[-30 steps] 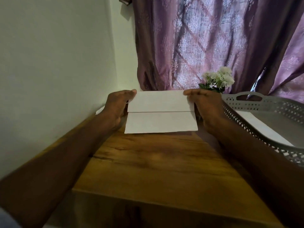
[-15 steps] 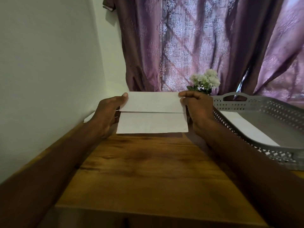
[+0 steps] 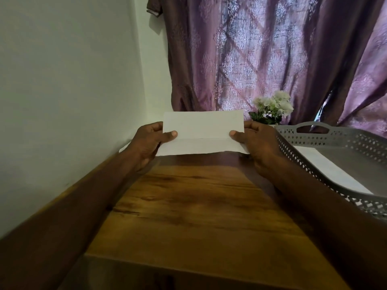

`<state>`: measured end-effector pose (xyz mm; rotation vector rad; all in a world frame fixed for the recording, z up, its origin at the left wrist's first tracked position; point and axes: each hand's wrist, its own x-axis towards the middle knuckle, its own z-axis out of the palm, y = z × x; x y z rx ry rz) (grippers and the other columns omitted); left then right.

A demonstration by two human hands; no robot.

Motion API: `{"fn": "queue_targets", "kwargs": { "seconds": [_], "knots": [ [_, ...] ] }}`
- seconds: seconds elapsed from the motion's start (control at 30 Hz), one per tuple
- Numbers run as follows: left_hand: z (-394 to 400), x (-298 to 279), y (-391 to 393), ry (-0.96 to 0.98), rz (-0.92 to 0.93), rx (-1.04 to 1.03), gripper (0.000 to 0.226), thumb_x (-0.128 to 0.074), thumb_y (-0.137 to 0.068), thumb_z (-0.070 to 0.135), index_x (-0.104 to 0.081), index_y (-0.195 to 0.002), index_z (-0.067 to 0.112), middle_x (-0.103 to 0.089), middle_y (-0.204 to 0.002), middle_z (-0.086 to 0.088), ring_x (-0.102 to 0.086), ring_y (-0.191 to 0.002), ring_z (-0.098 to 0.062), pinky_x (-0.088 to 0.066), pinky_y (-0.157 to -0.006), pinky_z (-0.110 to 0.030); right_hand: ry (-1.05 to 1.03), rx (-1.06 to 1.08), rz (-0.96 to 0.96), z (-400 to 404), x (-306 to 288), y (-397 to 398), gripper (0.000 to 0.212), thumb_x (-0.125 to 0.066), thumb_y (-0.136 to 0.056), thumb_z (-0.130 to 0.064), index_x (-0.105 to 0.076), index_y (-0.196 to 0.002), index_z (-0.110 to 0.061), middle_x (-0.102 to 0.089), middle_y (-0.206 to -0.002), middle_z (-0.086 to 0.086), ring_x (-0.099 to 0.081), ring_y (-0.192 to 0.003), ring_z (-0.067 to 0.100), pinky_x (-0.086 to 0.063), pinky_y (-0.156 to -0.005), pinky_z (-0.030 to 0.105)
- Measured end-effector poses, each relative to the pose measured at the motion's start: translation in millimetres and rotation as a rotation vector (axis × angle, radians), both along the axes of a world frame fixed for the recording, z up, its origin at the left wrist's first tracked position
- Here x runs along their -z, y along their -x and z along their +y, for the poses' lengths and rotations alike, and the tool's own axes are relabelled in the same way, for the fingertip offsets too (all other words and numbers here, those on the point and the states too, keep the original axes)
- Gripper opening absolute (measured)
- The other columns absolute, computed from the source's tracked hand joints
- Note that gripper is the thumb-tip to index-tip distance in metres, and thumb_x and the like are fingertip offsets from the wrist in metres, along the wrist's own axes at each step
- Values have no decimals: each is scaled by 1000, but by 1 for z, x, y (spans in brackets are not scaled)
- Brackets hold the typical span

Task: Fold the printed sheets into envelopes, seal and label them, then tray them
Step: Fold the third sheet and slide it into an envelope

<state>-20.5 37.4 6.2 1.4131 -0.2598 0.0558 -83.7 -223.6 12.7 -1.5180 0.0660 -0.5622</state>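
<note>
Over the wooden counter (image 3: 188,206), beside the grey tray (image 3: 335,141), the folded sheet (image 3: 203,130) is pinched at its ends by left hand (image 3: 146,141) and right hand (image 3: 257,141), apparently lifted; edges should align before creasing.

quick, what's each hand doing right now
Left hand: pinching the left end of the folded sheet.
Right hand: pinching the sheet's right end.

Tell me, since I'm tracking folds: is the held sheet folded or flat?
Folded: the sheet shows a flap edge across its width.
</note>
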Motion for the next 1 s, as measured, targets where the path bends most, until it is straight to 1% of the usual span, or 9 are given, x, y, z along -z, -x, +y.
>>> {"fn": "queue_targets", "kwargs": {
  "seconds": [0.2, 0.3, 0.43, 0.5, 0.6, 0.7, 0.77, 0.87, 1.0],
  "knots": [
    [-2, 1, -6, 8, 10, 28, 44, -71, -88, -7, -66, -131, 2, -76, -120, -13, -75, -107, -30, -64, -84, -36, -24, 4, -5, -4, 1, -4, 30, -74, -85, 5, -69, -114, -2, -76, -106, 13, -74, -94, 30, -61, -72, 34],
    [-2, 1, -5, 13, 20, 20, 42, -69, -89, -8, -67, -129, 2, -76, -119, -15, -74, -107, -32, -63, -86, -38, -22, -5, -11, -4, 1, -5, 30, -71, -86, 6, -69, -115, -4, -76, -105, 12, -73, -91, 29, -56, -58, 26],
    [-2, 0, -2, 28, 39, -38, 28, -64, -90, -14, -75, -107, 4, -77, -105, -14, -77, -91, -26, -64, -76, -32, 14, 9, 8, -2, 3, -6, 21, -63, -91, 3, -76, -100, -10, -77, -97, 9, -69, -81, 30, -46, -46, 24],
    [-3, -2, -1, 23, 50, -66, 26, -60, -93, -11, -78, -102, 6, -76, -103, -12, -77, -83, -23, -63, -66, -30, 10, 27, 6, -2, 3, -6, 28, -57, -93, 2, -79, -90, -15, -79, -100, 5, -68, -83, 31, -42, -46, 23],
    [-5, -4, -1, 70, 93, -40, 19, -65, -93, 4, -78, -107, 5, -76, -109, -17, -75, -89, -27, -62, -64, -31, -32, 44, 22, -3, 3, -8, 35, -51, -93, 0, -81, -86, -17, -79, -99, 8, -64, -75, 29, -38, -45, 24],
    [-3, -5, -2, 165, 137, 25, 33, -51, -96, 6, -70, -120, -6, -75, -117, -17, -74, -98, -30, -64, -68, -35, -103, 30, 68, -4, -2, -6, 27, -57, -88, -8, -83, -89, -16, -78, -102, 13, -63, -74, 28, -38, -41, 22],
    [0, -5, -3, 218, 141, 63, 38, -46, -96, 10, -66, -122, -7, -76, -116, -14, -73, -99, -30, -64, -69, -36, -196, -47, 95, -4, -7, -1, 21, -63, -86, -9, -81, -97, -7, -75, -103, 18, -63, -70, 25, -40, -38, 20],
    [0, -3, -3, 125, 90, 33, 29, -57, -98, 8, -71, -123, 1, -73, -118, -13, -71, -103, -25, -64, -68, -32, -251, -75, 94, -3, -8, 3, 24, -64, -86, -9, -77, -104, 1, -74, -106, 22, -64, -71, 24, -42, -38, 19],
    [-2, 2, -4, 42, 80, -32, 29, -64, -97, 7, -71, -125, 11, -76, -116, -13, -74, -100, -26, -65, -70, -34, -118, -2, 0, -2, -3, -1, 27, -65, -86, 2, -77, -105, -13, -75, -100, 11, -68, -80, 25, -49, -49, 21]
  ]
}}
